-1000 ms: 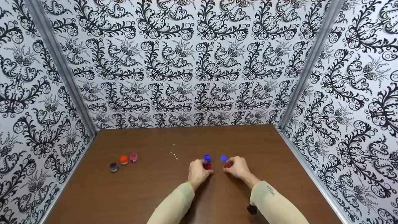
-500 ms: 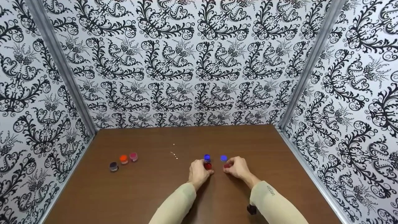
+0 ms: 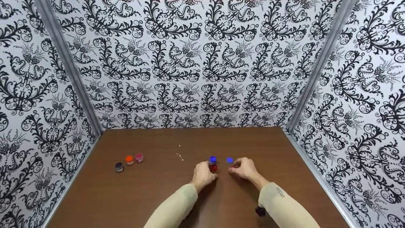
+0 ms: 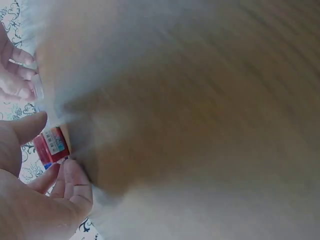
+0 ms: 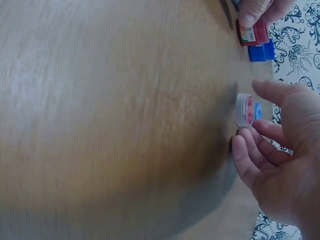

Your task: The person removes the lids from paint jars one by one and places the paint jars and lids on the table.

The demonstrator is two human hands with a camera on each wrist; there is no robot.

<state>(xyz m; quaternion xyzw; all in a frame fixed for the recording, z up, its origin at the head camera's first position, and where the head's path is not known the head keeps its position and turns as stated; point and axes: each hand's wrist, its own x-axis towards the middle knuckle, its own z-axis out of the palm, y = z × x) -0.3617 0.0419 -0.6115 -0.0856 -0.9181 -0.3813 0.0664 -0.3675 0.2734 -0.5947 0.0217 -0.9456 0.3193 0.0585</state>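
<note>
Loosely bent fingers of my left hand surround a small open jar of red paint on the table; in the left wrist view one finger stands a little off the red jar. Close behind it is a blue paint jar. My right hand is around a clear ridged lid with red inside. The right wrist view shows the thumb apart from the lid and other fingertips close against its lower side; exact contact is unclear. A blue lid lies just beyond.
Three closed paint jars stand at the left: black, orange and pink. Small pale specks mark the brown tabletop. Patterned walls bound its back and sides.
The view shifts slightly. Both hands' fingers loosen and draw back a little from the red jar and the lid, so more of the red jar shows. Jars and lids stay in place.
</note>
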